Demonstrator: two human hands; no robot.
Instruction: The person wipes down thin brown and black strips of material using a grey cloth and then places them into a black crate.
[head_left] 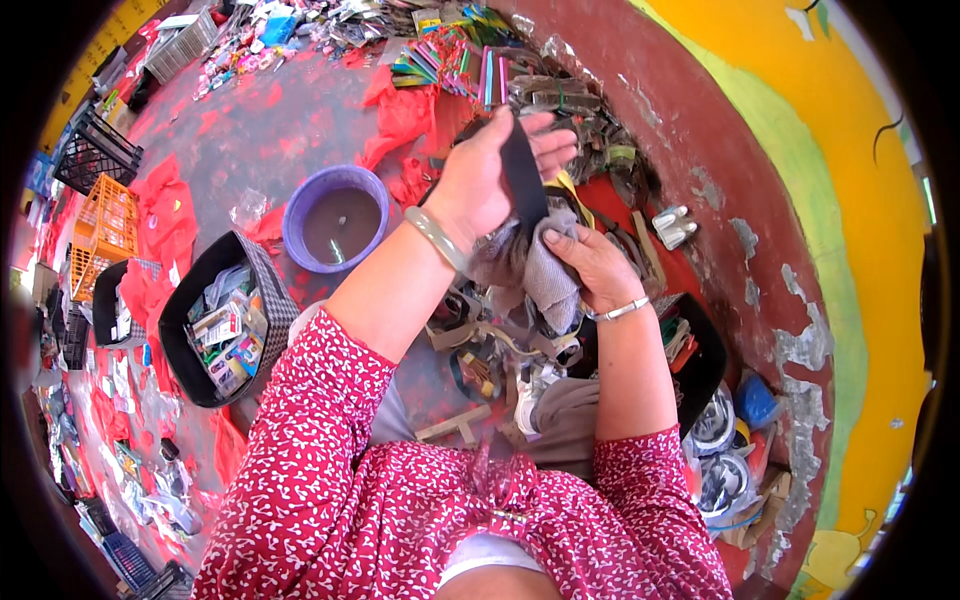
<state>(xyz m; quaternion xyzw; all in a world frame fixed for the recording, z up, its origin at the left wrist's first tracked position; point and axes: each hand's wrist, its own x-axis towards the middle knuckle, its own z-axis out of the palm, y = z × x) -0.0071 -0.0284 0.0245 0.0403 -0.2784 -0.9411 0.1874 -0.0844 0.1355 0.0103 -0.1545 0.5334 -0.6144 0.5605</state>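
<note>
My left hand [478, 185] is raised with its palm turned up and its fingers stretched out. A wide black strap [522, 170], like a belt, lies across it between thumb and fingers, and the hand holds it up. To its right my right hand [597, 268] is closed on a grey cloth [552, 278], thumb on top. The cloth is bunched around the lower part of the strap, and part of it hangs down. Where the strap runs beyond the cloth is hidden.
A purple basin [290, 225] of murky water stands left of my arms. Beside it is a checked box [272, 290] of small packages. Coiled straps [565, 95] lie by the peeling wall [700, 150]. Orange [105, 220] and black crates [95, 150] stand far left.
</note>
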